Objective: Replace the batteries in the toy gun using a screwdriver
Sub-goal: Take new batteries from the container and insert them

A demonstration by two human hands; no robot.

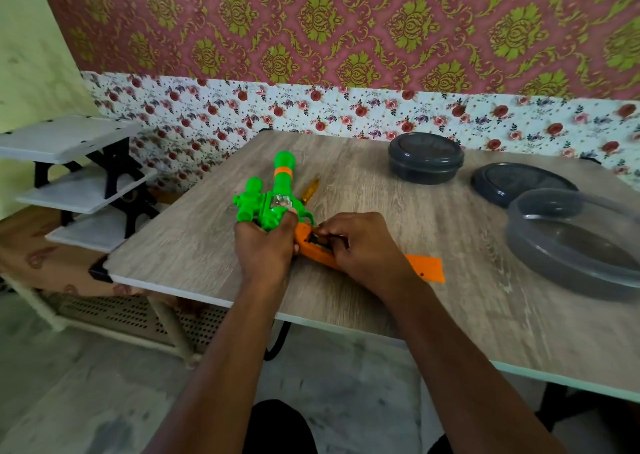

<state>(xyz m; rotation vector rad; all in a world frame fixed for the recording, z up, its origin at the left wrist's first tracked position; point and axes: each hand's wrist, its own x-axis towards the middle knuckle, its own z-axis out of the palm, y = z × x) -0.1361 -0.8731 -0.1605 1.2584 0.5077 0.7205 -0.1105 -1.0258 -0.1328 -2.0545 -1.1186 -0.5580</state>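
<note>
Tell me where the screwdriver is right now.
In the head view the screwdriver lies on the table, left of centre, just right of the toy gun and its green barrel, partly hidden behind it.

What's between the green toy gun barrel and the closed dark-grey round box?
Head view: a yellow-handled screwdriver lies beside the green barrel; from there to the dark-grey round box, bare wood-grain tabletop.
</note>
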